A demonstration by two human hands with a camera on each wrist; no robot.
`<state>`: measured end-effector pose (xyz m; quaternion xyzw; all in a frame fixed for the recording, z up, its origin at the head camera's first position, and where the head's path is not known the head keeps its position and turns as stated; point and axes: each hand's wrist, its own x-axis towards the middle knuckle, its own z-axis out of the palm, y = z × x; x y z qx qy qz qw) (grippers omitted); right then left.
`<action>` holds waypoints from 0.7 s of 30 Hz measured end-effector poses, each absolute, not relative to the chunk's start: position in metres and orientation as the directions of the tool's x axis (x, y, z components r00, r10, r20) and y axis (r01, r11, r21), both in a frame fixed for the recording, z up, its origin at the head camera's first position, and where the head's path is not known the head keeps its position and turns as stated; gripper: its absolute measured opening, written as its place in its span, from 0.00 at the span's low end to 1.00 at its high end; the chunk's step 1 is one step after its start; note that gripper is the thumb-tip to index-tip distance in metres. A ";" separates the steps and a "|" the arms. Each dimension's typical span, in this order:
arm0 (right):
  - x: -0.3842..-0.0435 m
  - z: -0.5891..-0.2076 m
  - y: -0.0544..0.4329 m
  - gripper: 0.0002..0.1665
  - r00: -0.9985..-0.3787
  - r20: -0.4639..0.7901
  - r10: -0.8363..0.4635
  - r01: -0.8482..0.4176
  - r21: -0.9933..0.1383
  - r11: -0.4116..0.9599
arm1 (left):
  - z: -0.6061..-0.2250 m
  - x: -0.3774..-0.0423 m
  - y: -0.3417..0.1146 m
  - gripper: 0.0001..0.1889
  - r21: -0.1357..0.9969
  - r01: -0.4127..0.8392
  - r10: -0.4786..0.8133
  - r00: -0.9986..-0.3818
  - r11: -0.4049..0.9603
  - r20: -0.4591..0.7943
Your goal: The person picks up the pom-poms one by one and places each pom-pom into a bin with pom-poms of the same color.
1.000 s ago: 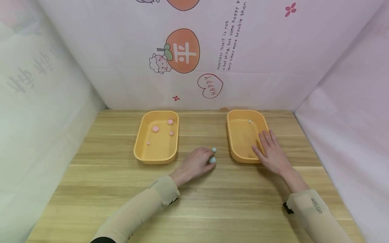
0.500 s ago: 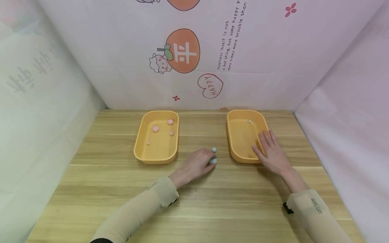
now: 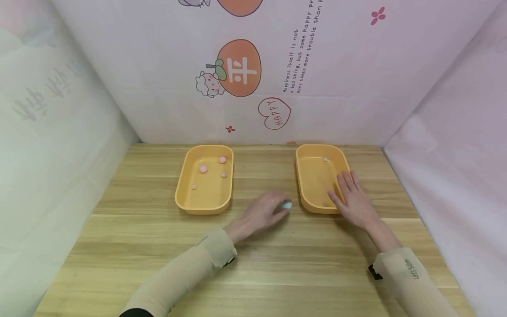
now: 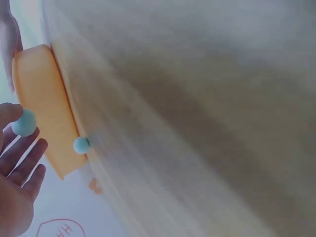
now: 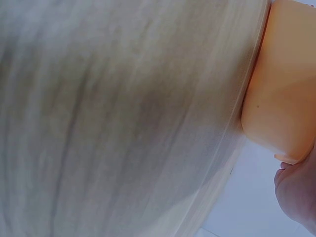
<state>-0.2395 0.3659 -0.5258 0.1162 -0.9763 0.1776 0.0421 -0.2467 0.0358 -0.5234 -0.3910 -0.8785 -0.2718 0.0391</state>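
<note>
My left hand (image 3: 264, 212) pinches a light blue ball (image 4: 24, 123) between thumb and forefinger, just left of the right-hand yellow tray (image 3: 317, 209). A smaller light blue ball (image 4: 82, 145) rests on the table in the left wrist view; in the head view the left hand hides it. My right hand (image 3: 356, 204) lies at the right rim of that tray with its fingers spread and straight. Inside the tray, near its far end, sits one tiny pale ball (image 3: 325, 159).
A second yellow tray (image 3: 203, 210) stands to the left, holding several pink balls, one of them a larger pink ball (image 3: 203, 169). Behind both trays rises a printed white cloth (image 3: 166, 88). Wooden tabletop (image 3: 277, 273) stretches in front.
My left hand has moved slightly right with the larger light blue ball, off its earlier spot on the table. The smaller ball has passed out of sight behind the hand in the head view.
</note>
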 end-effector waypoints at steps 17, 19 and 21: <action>-0.240 -0.529 0.368 0.51 -0.968 0.135 -0.213 -0.246 -0.330 0.911 | -0.502 -0.263 0.060 0.13 0.476 0.739 0.641 -0.662 0.476 0.388; -0.240 -0.529 0.367 0.51 -0.968 0.134 -0.212 -0.246 -0.328 0.912 | -0.502 -0.266 0.063 0.13 0.477 0.738 0.637 -0.665 0.478 0.391; -0.240 -0.528 0.367 0.51 -0.968 0.137 -0.212 -0.246 -0.328 0.912 | -0.501 -0.268 0.066 0.13 0.473 0.734 0.632 -0.670 0.487 0.390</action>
